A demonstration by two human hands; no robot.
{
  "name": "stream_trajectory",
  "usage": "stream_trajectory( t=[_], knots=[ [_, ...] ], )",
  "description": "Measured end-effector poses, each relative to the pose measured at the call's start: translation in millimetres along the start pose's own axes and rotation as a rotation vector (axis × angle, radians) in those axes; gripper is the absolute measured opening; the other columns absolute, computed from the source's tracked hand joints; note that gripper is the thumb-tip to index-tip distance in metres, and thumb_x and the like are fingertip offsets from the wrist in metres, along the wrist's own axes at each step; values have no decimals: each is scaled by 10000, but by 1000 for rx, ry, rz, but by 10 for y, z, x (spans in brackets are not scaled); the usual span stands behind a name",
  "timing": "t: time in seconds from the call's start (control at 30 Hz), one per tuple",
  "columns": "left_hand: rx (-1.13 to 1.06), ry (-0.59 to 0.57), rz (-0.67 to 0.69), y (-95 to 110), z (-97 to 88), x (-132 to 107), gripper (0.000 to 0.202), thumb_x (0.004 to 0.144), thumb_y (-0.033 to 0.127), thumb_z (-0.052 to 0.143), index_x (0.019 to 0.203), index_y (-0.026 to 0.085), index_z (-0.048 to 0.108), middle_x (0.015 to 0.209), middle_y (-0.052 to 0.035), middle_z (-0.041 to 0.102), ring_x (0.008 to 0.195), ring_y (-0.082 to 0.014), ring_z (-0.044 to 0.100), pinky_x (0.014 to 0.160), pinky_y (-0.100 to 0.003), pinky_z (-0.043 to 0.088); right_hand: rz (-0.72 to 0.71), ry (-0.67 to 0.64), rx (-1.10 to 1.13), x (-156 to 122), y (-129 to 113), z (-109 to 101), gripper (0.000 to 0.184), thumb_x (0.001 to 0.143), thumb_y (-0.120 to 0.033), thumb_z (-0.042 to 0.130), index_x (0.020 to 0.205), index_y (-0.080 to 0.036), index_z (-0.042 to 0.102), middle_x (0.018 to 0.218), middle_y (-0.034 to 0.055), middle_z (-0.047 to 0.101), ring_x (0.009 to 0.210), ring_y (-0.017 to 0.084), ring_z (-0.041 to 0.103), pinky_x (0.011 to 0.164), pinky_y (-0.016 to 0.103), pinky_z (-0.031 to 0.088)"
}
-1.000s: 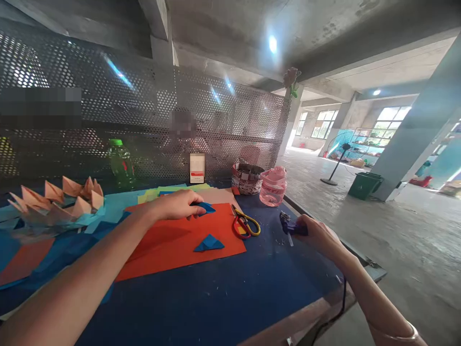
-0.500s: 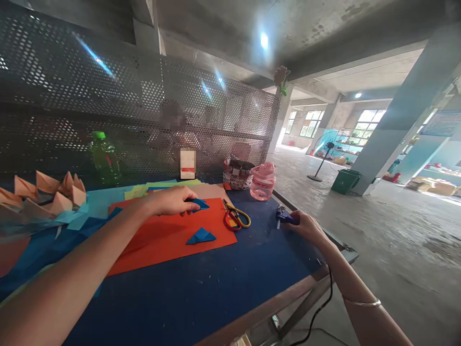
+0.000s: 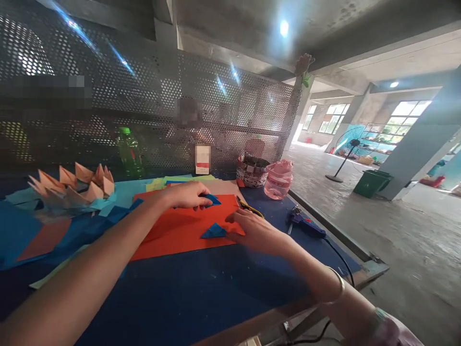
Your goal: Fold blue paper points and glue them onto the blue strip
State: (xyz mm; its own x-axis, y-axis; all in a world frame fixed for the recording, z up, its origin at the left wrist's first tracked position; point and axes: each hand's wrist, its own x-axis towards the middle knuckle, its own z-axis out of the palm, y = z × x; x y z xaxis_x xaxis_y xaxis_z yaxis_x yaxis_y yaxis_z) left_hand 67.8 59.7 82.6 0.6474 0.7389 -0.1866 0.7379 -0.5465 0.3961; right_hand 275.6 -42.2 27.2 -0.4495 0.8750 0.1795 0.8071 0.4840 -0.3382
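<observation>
My left hand (image 3: 189,195) is closed on a small folded blue paper piece (image 3: 213,199) and holds it over an orange sheet (image 3: 173,235) on the blue table (image 3: 201,298). My right hand (image 3: 254,230) reaches across the orange sheet's right edge with its fingers spread. Its fingertips are beside a second folded blue paper piece (image 3: 214,232). A blue glue gun (image 3: 304,222) lies on the table to the right, apart from my right hand, with its black cord running off the edge. The scissors (image 3: 248,206) are partly hidden behind my right hand.
Several folded orange paper boats (image 3: 72,185) sit on blue sheets at the left. A green bottle (image 3: 128,153), a small box (image 3: 202,159), a woven basket (image 3: 252,173) and a pink bottle (image 3: 278,180) stand before a perforated metal screen (image 3: 144,105). The table edge (image 3: 334,233) borders a concrete floor.
My right hand has let go of the glue gun, which now lies on the table, and has moved left to the second blue piece. My left hand has stayed put.
</observation>
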Motion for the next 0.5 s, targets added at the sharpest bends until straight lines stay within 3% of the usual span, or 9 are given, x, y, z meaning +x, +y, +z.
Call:
stream_trajectory(
  t=[0.1, 0.2, 0.33, 0.43, 0.5],
  knots=[
    [34, 11, -6, -27, 5, 6, 253, 772, 406, 505, 741, 182, 619, 713, -37, 675, 646, -175, 616, 545, -245, 363, 107, -60, -30, 283, -41, 154, 385, 856, -506, 504, 1006, -179, 644, 1011, 110, 644, 957, 238, 602, 792, 316, 410],
    [14, 11, 11, -40, 11, 7, 253, 779, 401, 501, 727, 177, 608, 711, -34, 669, 650, -165, 617, 550, -236, 367, 171, -73, 39, 380, -2, 279, 380, 868, -510, 473, 873, -175, 653, 893, 92, 661, 831, 207, 615, 710, 289, 401],
    [31, 18, 14, -43, 11, 6, 273, 779, 425, 506, 704, 182, 602, 700, -25, 665, 643, -154, 610, 544, -227, 356, 130, 15, 147, 312, 48, 405, 168, 749, -319, 667, 827, -174, 640, 832, 46, 649, 756, 161, 588, 635, 238, 374],
    [48, 27, -14, -51, -10, -7, 266, 772, 427, 516, 721, 184, 611, 722, -28, 673, 661, -162, 609, 550, -230, 358, 129, 27, 283, 250, 77, 416, 110, 708, -243, 688, 786, -191, 631, 709, -11, 628, 637, 123, 555, 547, 207, 344],
    [27, 16, -23, -64, -31, -19, 254, 772, 415, 517, 743, 181, 610, 749, -32, 673, 670, -166, 615, 562, -232, 371, 92, 106, 349, 241, 106, 380, 76, 718, -218, 670, 775, -199, 624, 680, -28, 623, 615, 111, 543, 552, 203, 352]
  ],
)
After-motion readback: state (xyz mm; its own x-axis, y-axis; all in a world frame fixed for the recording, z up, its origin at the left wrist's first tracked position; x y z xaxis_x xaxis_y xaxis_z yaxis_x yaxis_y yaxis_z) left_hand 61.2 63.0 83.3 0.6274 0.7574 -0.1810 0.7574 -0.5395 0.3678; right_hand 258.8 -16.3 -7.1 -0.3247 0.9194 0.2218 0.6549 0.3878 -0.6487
